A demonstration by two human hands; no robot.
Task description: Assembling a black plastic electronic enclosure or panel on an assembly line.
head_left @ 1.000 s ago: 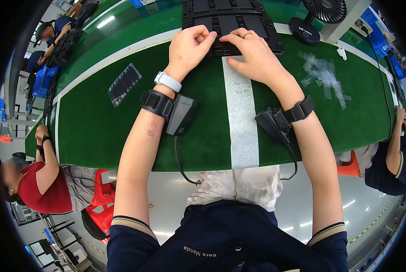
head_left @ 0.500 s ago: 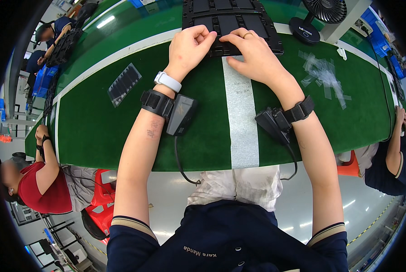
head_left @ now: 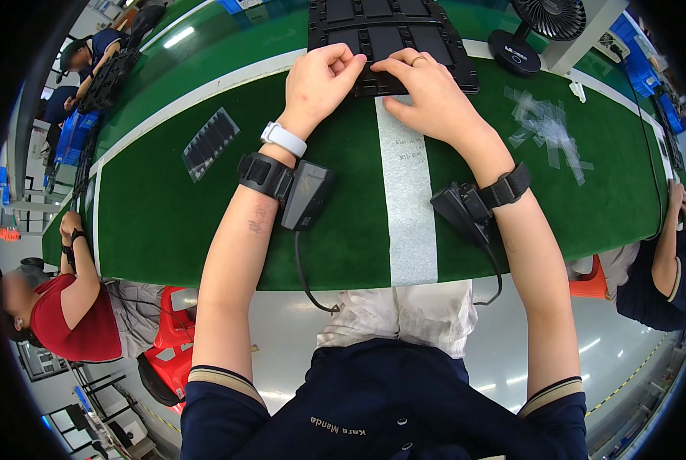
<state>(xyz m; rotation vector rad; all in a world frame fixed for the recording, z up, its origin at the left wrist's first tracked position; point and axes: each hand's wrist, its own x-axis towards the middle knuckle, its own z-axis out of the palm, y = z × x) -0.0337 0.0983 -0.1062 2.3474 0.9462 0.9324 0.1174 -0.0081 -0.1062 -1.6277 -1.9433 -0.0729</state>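
Observation:
A black moulded tray (head_left: 468, 83) lies at the far middle of the green mat, with flat dark rectangular pieces (head_left: 426, 40) in its pockets. At its near left corner is my left hand (head_left: 320, 83), fingers curled and thumb pressed against the index finger. Whatever lies in that pinch is too small or hidden to make out. My right hand (head_left: 433, 93) rests over the tray's near edge, palm down. Its fingers are bent forward over the rim, and the thumb stands apart below them.
A clear film sheet with dark strips (head_left: 210, 143) lies left of my arms. Crumpled clear film strips (head_left: 548, 130) lie to the right. A black fan (head_left: 515, 50) stands at the far right. A pale paper strip (head_left: 409, 199) crosses the mat. People sit at both sides.

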